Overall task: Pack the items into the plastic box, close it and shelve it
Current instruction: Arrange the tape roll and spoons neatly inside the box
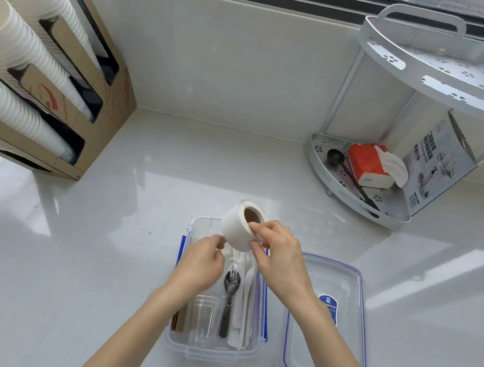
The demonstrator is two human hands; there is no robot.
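A clear plastic box [174, 341] with blue clips stands open on the counter in front of me. Inside it lie a clear plastic cup [204, 316], a black spoon [229, 297] in a wrapper, white wrapped cutlery [244, 310] and a brown cardboard piece [179, 318]. My right hand [277, 251] grips a white roll [236, 224] with a brown core, held tilted over the box's far end. My left hand [200, 263] reaches into the box, its fingertips touching the underside of the roll. The box's lid [355, 287] lies flat just right of the box.
A cardboard dispenser [101, 113] with stacks of white paper cups [6, 44] fills the left. A white two-tier corner shelf [390, 216] at the back right holds a red tissue pack [364, 162], a black scoop and a printed carton. A window runs behind.
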